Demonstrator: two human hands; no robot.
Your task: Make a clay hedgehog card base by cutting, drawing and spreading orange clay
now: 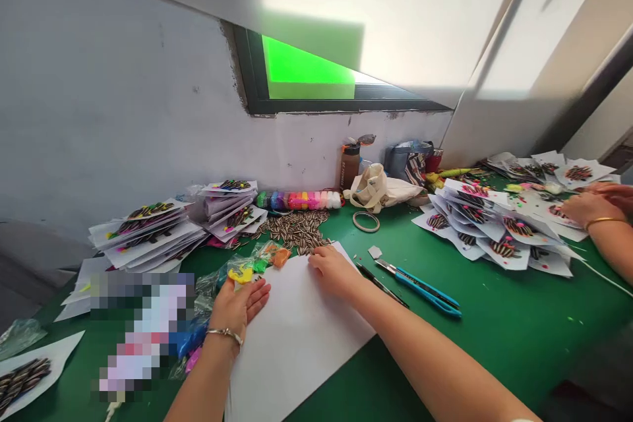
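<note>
A white sheet of paper (291,336), seemingly with more sheets under it, lies at a slant on the green table. My left hand (242,303), wearing a silver bracelet, rests on its left edge with fingers stretched out. My right hand (333,272) lies on the sheet's far part, fingers slightly bent and partly hidden. Just beyond my left fingertips are small bags of yellow clay (241,275), green clay (260,265) and orange clay (281,258). A heap of striped sunflower seeds (297,227) borders the sheet's far edge.
Right of the paper lie a blue utility knife (420,290), dark pens (380,285) and a tape roll (366,221). Stacks of seed-decorated paper stand left (148,237) and right (487,224). A brown bottle (349,168) stands by the wall. Another person's hands (596,208) work at right.
</note>
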